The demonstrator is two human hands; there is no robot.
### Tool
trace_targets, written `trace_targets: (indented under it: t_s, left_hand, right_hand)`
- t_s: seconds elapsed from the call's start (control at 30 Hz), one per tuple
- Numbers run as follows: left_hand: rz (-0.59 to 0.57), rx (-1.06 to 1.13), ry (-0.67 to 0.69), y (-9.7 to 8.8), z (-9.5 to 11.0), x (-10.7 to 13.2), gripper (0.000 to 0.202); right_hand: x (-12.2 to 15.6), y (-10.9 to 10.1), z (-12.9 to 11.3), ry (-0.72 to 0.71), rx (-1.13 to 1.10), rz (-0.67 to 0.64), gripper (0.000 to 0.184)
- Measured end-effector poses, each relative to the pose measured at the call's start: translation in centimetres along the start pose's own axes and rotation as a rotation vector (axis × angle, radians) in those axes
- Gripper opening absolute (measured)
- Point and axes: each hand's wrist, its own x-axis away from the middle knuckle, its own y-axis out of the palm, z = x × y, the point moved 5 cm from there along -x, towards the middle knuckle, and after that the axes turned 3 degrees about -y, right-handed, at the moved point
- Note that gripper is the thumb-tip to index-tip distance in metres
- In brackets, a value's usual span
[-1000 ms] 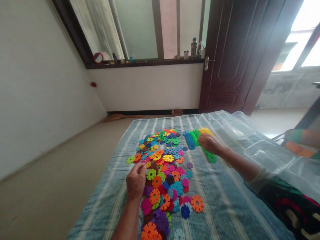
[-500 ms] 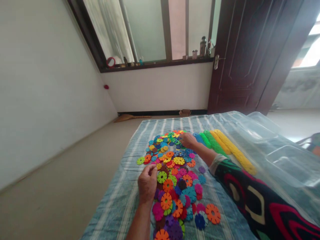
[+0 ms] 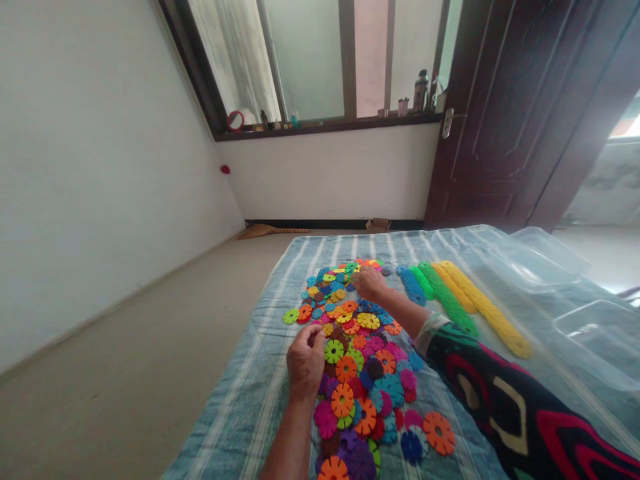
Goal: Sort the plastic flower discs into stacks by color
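A heap of flat, round, notched plastic discs (image 3: 357,347) in many colours lies on a blue striped cloth (image 3: 260,387). My left hand (image 3: 305,360) rests at the heap's left edge, fingers curled in a pinch next to a lime green disc (image 3: 333,350); what it holds, if anything, is hidden. My right hand (image 3: 369,283) reaches over the far part of the heap, fingers bent down onto the discs there. To the right lie long rows of stacked discs: blue (image 3: 411,285), green (image 3: 447,300) and yellow (image 3: 487,310).
Clear plastic tubs (image 3: 550,253) stand along the cloth's right side. A bare floor (image 3: 125,360) runs on the left, up to a white wall. Behind are a window sill with bottles (image 3: 420,90) and a dark wooden door (image 3: 505,113).
My right hand left the stacked rows and crossed left to the far part of the heap. My left hand stayed at the heap's left edge. The camera turned left.
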Motion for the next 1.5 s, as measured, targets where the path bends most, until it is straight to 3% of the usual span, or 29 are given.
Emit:
trace_targets:
  t_s: [0.2,0.4,0.63,0.77,0.9,1.07,1.2,1.3,1.5]
  left_hand:
    - [0.004,-0.001,0.018,-0.1,-0.1,0.1,0.023]
    - [0.011,-0.015,0.029,-0.1,-0.1,0.1,0.022]
    - [0.012,-0.030,0.019,-0.2,-0.1,-0.4,0.027]
    - [0.007,-0.042,-0.013,-0.1,-0.3,-1.0,0.029]
    - [0.015,-0.059,-0.050,0.0,-0.2,-1.2,0.031]
    - [0.018,-0.088,-0.060,-0.1,0.4,-1.2,0.030]
    - [0.013,-0.108,-0.070,-0.1,0.6,-1.3,0.030]
    - [0.016,-0.123,-0.084,-0.1,0.5,-1.5,0.031]
    - [0.017,-0.103,-0.094,-0.1,-0.1,-1.8,0.033]
  right_hand:
    - [-2.6,0.9,-1.3,-0.004,-0.008,0.022,0.033]
    - [-2.8,1.5,-1.7,-0.059,0.009,0.034,0.031]
    - [-1.7,-0.3,-2.4,-0.113,0.039,0.077,0.035]
    - [0.6,-2.1,-1.5,-0.100,0.027,0.143,0.036]
    - [5.2,-4.4,2.2,-0.116,-0.010,0.192,0.032]
    - [11.8,-7.0,11.9,-0.026,-0.042,0.242,0.023]
    - [15.6,-7.4,18.4,0.030,-0.080,0.205,0.016]
    - [17.1,-6.9,20.4,0.065,-0.078,0.150,0.015]
    - [17.3,-5.6,20.9,0.121,-0.012,0.068,0.019]
